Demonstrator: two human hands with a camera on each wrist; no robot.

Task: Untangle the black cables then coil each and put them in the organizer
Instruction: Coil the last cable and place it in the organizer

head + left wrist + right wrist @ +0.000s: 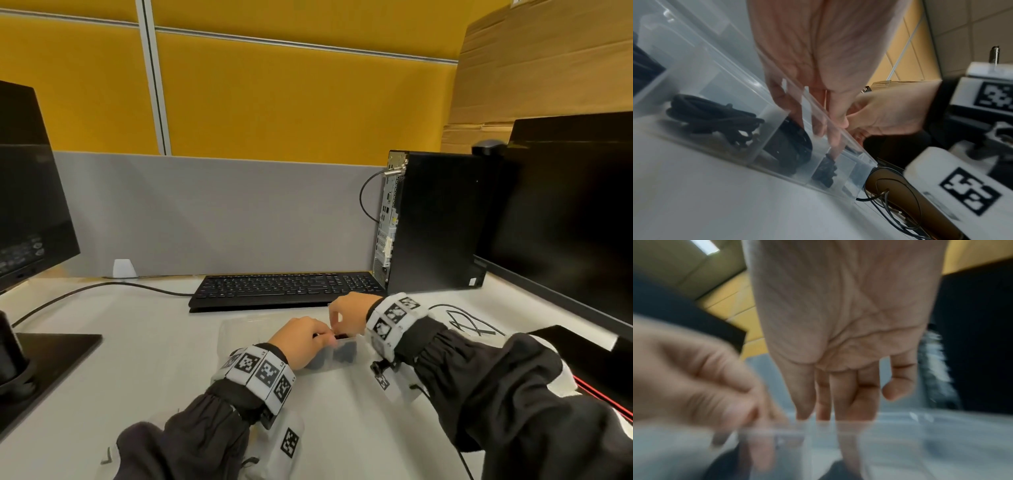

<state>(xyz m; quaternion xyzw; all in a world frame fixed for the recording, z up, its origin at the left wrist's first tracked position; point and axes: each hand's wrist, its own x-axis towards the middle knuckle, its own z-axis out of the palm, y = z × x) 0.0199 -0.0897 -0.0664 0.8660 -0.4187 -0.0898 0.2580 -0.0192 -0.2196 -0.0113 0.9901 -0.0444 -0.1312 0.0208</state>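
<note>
A clear plastic organizer (239, 330) lies in front of the keyboard, and both hands are over its right end. In the left wrist view its compartments (719, 76) hold a coiled black cable (715, 116), a second black coil (793, 146) and a small black bundle (825, 170). My left hand (301, 337) reaches its fingers (785, 100) down into the organizer onto the second coil. My right hand (346, 318) points nearly straight fingers (849, 402) down past the organizer's rim (920, 434). A thin loose black cable (469, 320) lies tangled on the desk to the right.
A black keyboard (284, 287) sits just behind the organizer, with a computer tower (435, 222) at its right. Monitors stand at the left (30, 205) and the right (568, 212). A monitor base (44, 363) and a keyboard cable (102, 287) occupy the left of the desk.
</note>
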